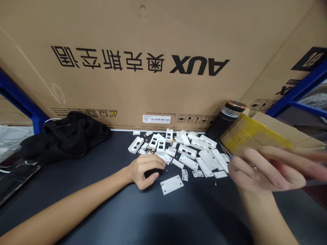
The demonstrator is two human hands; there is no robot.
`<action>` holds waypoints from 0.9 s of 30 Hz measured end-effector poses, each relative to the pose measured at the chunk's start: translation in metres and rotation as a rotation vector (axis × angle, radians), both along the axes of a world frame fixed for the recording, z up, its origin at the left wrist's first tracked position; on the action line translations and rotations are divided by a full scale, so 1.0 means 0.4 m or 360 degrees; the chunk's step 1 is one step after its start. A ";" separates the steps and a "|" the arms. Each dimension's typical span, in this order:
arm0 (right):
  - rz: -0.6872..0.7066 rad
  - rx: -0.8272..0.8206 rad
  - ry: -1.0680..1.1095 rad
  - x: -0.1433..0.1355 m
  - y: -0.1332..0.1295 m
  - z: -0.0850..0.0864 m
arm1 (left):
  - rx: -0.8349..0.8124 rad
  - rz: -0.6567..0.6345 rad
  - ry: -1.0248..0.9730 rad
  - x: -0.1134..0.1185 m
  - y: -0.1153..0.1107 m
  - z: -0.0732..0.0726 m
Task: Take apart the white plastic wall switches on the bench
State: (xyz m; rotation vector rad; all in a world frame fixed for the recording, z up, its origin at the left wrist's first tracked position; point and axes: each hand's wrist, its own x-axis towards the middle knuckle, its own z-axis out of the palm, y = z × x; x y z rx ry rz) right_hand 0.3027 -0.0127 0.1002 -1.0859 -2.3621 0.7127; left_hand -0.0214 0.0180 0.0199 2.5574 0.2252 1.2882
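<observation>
Left hand (146, 170) curled, thumb apart, beside a flat white rectangular plate (172, 185); right hand (265, 170) blurred (grip unclear).

The head camera looks forward and down from the near side, close over the worktop (114, 217), facing the far carton (143, 92); the right hand (265, 170), blurred, is probably close to the lens.

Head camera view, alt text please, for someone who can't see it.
A person's left hand is beside scattered white plastic parts on a dark table; the right hand, blurred, is raised before a yellow-taped cardboard box. Behind stands a large carton with upside-down AUX lettering; black cloth lies at left.
</observation>
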 end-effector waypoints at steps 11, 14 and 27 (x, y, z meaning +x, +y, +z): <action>-0.0606 0.0076 -0.1310 -0.228 -0.004 0.015 | 0.0428 0.0141 0.0344 0.006 -0.002 -0.008; -0.0392 0.0011 -0.1308 -0.221 -0.003 -0.017 | 0.0479 -0.0085 0.0403 0.012 -0.006 -0.023; -0.0309 -0.0160 -0.1150 -0.120 0.030 -0.039 | 0.0484 -0.0074 0.0738 0.013 -0.016 -0.035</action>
